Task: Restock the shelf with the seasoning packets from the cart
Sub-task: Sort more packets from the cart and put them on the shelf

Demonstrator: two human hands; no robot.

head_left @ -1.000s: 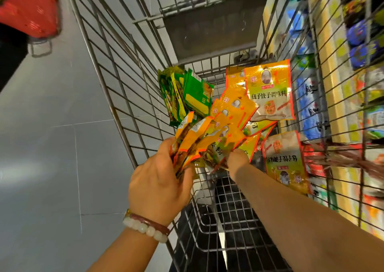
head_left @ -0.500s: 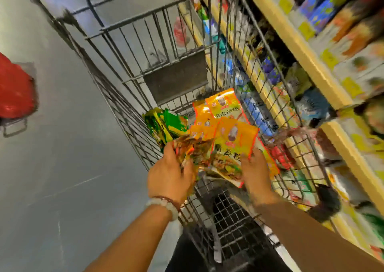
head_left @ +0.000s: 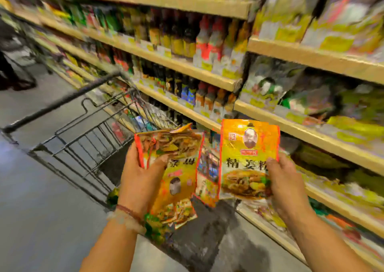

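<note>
My left hand [head_left: 141,176] grips a bundle of orange-yellow seasoning packets [head_left: 176,167], several of them fanned and upside down. My right hand [head_left: 284,180] pinches the right edge of one upright orange seasoning packet [head_left: 247,157] with a portrait and black characters. Both are held above the wire cart [head_left: 87,134], which stands to the left below my hands. The shelf [head_left: 311,134] runs along the right, its lower boards holding blurred yellow and green packs. The whole picture is motion-blurred.
Dark sauce bottles [head_left: 180,41] fill the upper and middle shelf boards at the centre. Grey floor [head_left: 41,199] lies to the left of the cart. A dark shape of a person or another cart [head_left: 12,64] is at the far left.
Both hands have lifted the packets out of the cart and my view has swung up to the shelf. My right hand now holds one packet apart from the bundle.
</note>
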